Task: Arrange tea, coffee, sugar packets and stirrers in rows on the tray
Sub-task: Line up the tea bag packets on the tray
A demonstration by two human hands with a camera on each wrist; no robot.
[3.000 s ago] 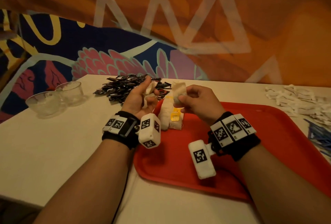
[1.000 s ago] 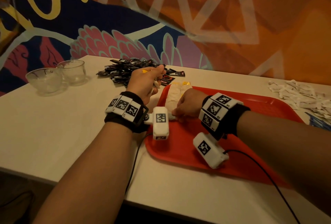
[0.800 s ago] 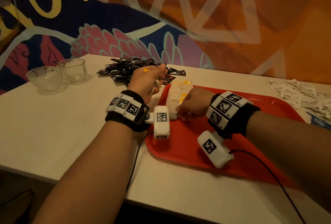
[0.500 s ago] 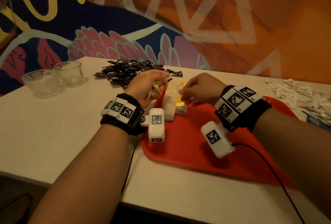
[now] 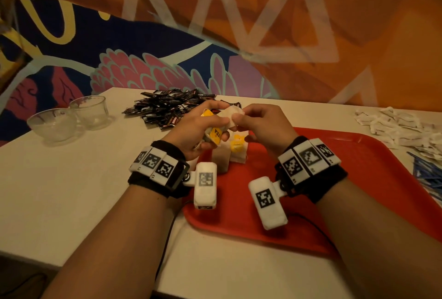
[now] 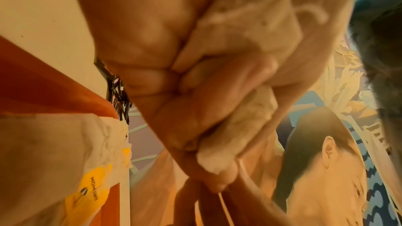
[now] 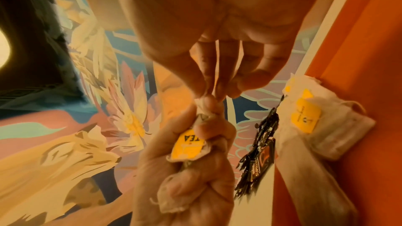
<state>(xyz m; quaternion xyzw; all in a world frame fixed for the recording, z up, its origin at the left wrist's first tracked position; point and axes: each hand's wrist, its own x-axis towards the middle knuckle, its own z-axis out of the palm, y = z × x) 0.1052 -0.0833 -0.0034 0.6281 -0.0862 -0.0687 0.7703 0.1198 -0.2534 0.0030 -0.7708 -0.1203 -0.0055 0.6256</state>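
My left hand (image 5: 203, 129) grips a bunch of white tea bags with yellow tags (image 5: 215, 134) above the tray's far left corner. In the right wrist view the tea bags (image 7: 189, 145) sit in its curled fingers. My right hand (image 5: 253, 119) pinches the top corner of one tea bag (image 5: 230, 113) in that bunch. In the left wrist view the held bags (image 6: 243, 28) fill the fist. A short row of tea bags (image 5: 235, 153) lies on the red tray (image 5: 358, 179), at its far left; the same row of tea bags (image 7: 322, 119) shows in the right wrist view.
Black coffee sachets (image 5: 169, 105) are heaped behind the tray on the white table (image 5: 59, 191). Two glass bowls (image 5: 69, 119) stand at far left. White sugar packets (image 5: 401, 129) and blue stirrers (image 5: 430, 176) lie at the right. A painted wall runs behind the table.
My right hand has lifted off the row on the tray and come up to my left hand, where it now pinches a tea bag. My left hand has stayed in place.
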